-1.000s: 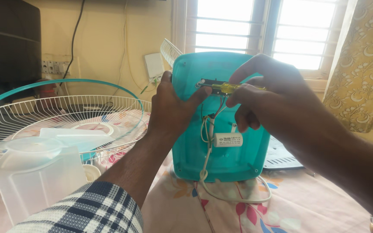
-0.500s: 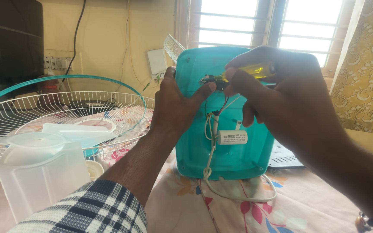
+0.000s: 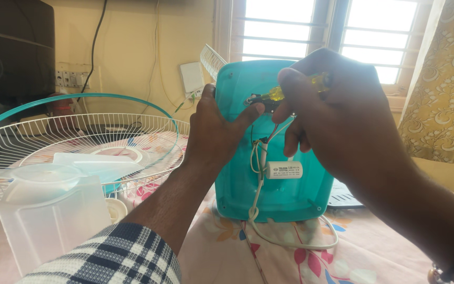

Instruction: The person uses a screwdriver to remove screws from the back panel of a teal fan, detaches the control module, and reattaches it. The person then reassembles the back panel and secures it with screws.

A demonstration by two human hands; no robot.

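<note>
Yellow wall (image 3: 137, 47), bright barred window (image 3: 311, 31), patterned curtain (image 3: 442, 89).
</note>
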